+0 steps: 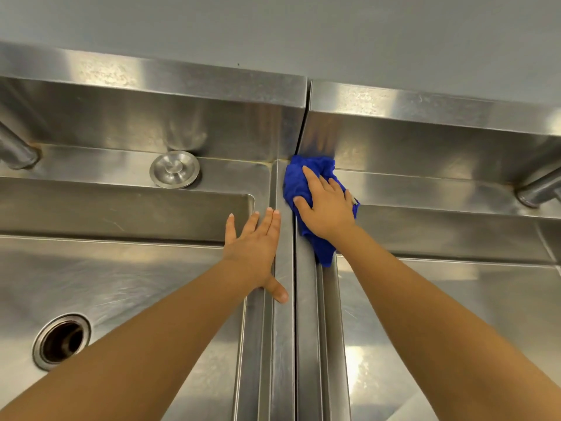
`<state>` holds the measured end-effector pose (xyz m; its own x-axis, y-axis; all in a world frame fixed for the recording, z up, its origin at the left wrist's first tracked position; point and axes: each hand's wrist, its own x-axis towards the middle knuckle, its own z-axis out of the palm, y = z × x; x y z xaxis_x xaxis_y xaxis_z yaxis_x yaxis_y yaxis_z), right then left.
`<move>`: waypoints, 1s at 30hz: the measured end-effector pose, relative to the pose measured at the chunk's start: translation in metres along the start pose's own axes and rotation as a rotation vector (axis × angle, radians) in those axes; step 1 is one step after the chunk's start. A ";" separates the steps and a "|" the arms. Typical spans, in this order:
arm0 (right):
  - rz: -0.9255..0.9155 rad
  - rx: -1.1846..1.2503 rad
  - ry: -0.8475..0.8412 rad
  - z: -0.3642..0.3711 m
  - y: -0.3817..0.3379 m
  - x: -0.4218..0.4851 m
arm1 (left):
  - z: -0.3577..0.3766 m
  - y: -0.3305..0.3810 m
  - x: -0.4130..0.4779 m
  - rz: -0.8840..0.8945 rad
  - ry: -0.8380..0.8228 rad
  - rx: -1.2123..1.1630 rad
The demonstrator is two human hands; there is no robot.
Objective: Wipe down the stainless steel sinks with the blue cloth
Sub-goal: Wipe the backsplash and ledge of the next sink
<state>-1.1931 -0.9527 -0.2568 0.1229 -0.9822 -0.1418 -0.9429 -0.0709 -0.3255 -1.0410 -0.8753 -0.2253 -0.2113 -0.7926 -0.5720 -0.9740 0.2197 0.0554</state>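
Crumpled blue cloth (299, 183) drapes the right sink (455, 302), on its rim beside the left sink (121, 281).

You have nothing legible here: no lettering, brand, number or sign shows on the stainless steel sinks (121, 208). The one candidate is a small pale tag (353, 200) at the 3 o'clock edge of the blue cloth (299, 180), peeking out just past your right hand (326, 208) - too small and blurred to tell whether it carries any print.
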 end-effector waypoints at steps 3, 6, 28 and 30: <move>-0.033 0.008 0.068 0.004 0.004 -0.005 | -0.001 0.000 -0.002 -0.003 0.001 0.008; -0.068 0.018 0.041 0.001 0.009 -0.004 | -0.007 0.000 -0.004 -0.001 -0.005 0.030; 0.043 0.002 0.050 -0.012 0.050 -0.008 | 0.001 0.044 0.038 0.002 0.020 -0.066; 0.019 -0.018 0.031 -0.018 0.064 -0.012 | 0.000 0.043 0.038 0.010 0.018 -0.068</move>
<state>-1.2604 -0.9487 -0.2595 0.0958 -0.9884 -0.1182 -0.9503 -0.0554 -0.3065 -1.0911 -0.8955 -0.2446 -0.2219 -0.8010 -0.5560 -0.9750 0.1888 0.1170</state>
